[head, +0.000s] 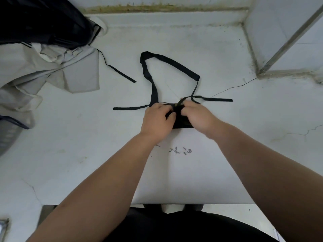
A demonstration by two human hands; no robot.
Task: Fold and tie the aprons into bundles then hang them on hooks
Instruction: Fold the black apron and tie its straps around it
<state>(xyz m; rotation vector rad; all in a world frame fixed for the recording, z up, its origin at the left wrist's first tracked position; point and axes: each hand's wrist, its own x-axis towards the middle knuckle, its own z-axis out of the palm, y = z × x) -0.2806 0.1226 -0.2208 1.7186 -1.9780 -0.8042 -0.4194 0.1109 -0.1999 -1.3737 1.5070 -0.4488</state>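
A black apron [181, 122], rolled into a small tight bundle, lies on the white table [87, 154] in front of me. My left hand [158, 119] and my right hand [196, 116] both press on it and pinch its thin ties over the top. Its wide neck loop [167, 61] stretches away from me. One tie end [129, 108] trails left and another tie end [220, 99] trails right. The bundle is mostly hidden under my fingers.
A heap of grey and black aprons [43, 63] fills the table's far left, with a loose black tie [118, 72] trailing from it. A grey basket [8, 135] sits at the left edge. A wall and a metal post [288, 39] rise at the far right.
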